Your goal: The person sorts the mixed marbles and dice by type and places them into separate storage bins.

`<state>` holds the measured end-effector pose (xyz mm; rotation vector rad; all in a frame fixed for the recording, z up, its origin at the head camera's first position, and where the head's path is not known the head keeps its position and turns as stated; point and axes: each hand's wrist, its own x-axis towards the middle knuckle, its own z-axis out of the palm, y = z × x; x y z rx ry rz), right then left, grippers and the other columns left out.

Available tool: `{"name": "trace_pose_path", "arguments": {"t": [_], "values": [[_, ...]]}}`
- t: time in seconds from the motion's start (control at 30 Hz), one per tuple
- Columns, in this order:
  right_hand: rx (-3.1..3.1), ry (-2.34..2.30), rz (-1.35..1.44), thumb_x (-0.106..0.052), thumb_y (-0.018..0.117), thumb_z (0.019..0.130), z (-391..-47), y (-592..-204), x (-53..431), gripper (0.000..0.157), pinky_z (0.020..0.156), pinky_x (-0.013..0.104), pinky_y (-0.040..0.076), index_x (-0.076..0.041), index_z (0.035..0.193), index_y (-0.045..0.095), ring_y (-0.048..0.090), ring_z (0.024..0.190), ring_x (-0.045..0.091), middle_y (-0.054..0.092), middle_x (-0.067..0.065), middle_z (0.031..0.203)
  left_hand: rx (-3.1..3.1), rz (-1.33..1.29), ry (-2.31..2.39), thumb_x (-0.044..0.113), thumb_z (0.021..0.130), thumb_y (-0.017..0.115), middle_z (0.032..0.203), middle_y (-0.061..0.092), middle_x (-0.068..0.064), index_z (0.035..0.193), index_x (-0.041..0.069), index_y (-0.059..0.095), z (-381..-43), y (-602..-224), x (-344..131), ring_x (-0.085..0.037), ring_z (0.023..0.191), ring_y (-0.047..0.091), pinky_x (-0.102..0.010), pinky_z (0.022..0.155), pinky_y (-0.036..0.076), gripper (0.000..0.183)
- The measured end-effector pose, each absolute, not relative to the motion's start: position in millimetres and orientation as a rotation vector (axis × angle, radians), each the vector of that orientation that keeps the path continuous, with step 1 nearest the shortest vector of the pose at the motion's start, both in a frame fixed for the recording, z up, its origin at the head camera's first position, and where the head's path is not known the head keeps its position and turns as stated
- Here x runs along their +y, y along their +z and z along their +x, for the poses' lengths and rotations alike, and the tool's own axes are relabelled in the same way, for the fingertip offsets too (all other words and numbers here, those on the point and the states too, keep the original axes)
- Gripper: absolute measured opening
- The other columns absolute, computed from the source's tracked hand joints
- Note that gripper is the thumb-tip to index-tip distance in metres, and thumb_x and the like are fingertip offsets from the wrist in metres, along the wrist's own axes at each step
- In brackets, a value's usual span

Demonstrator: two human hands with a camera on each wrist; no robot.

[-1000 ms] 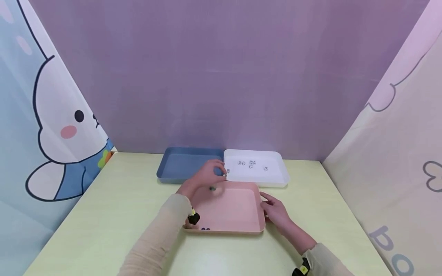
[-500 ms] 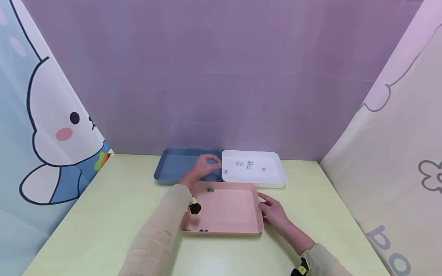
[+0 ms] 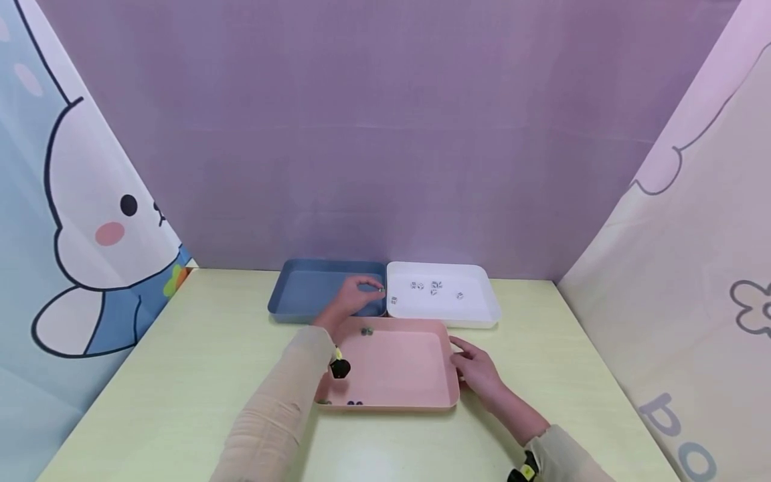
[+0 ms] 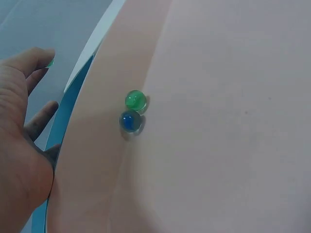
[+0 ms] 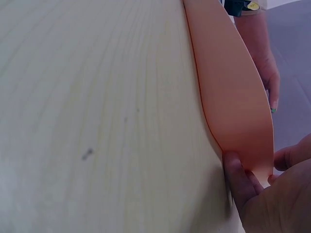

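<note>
My left hand is over the right part of the blue tray, close to the white tray. Its thumb and forefinger pinch a small green marble, mostly hidden by the fingertips. Below it, a green marble and a blue one lie touching in the pink tray. Along that tray's front wall are two dark bluish marbles and some greenish ones. My right hand grips the pink tray's right side, thumb and fingers at its wall.
Behind the pink tray stands a white tray, side by side with the blue one. Several small clear pieces with dark marks lie in it. A purple backdrop rises behind the table, with printed curtains at both sides.
The left hand has moved up and left from the white tray's near-left corner to over the blue tray, then dipped slightly. The right hand stays at the pink tray's side.
</note>
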<state>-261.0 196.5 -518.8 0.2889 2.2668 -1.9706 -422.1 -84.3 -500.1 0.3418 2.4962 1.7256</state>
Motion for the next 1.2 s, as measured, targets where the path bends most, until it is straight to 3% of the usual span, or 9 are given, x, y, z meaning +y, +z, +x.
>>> {"name": "trace_pose_path", "arguments": {"t": [0.3,0.53,0.7,1.03,1.2], "values": [[2.271,-1.951,0.284,-0.005,0.052,0.093,-260.3,-517.3,196.4,0.049,0.058,0.037,0.055,-0.008,0.142,0.05,0.062,0.075,0.024,0.059,0.02,0.107,2.515,0.355,1.705,0.024,0.084,0.078,0.13,0.058,-0.006,0.094,0.016,0.077,-421.7,-502.9,-83.5,-0.027,0.131,0.041,-0.052,0.101,0.039,0.012],[2.268,-1.964,0.278,-0.005,0.053,0.094,-260.6,-517.1,196.1,0.048,0.056,0.036,0.055,-0.009,0.142,0.051,0.061,0.073,0.022,0.06,0.019,0.106,2.526,0.408,1.673,0.026,0.086,0.077,0.145,0.046,-0.013,0.096,0.017,0.077,-421.4,-503.5,-83.7,-0.028,0.137,0.034,-0.054,0.107,0.032,0.014],[2.256,-1.963,0.267,-0.002,0.052,0.095,-255.8,-506.7,193.4,0.048,0.059,0.039,0.055,-0.004,0.143,0.048,0.061,0.076,0.025,0.059,0.023,0.108,2.543,0.433,1.632,0.028,0.086,0.076,0.146,0.044,-0.012,0.095,0.02,0.078,-424.1,-508.3,-83.5,-0.028,0.138,0.033,-0.054,0.107,0.032,0.012],[2.265,-1.967,0.279,-0.005,0.054,0.094,-260.5,-517.4,195.4,0.048,0.058,0.038,0.055,-0.008,0.143,0.05,0.062,0.074,0.023,0.061,0.02,0.109,2.574,0.555,1.551,0.023,0.09,0.072,0.147,0.042,-0.015,0.103,0.009,0.076,-420.3,-498.8,-85.6,-0.032,0.139,0.03,-0.054,0.105,0.035,0.02],[2.268,-1.958,0.285,-0.006,0.053,0.095,-259.6,-516.7,195.4,0.048,0.059,0.037,0.056,-0.008,0.142,0.05,0.062,0.076,0.023,0.06,0.02,0.11,2.639,0.69,1.371,0.024,0.089,0.072,0.146,0.043,-0.016,0.099,0.012,0.077,-417.6,-487.4,-87.8,-0.032,0.137,0.033,-0.054,0.104,0.036,0.017]]}}
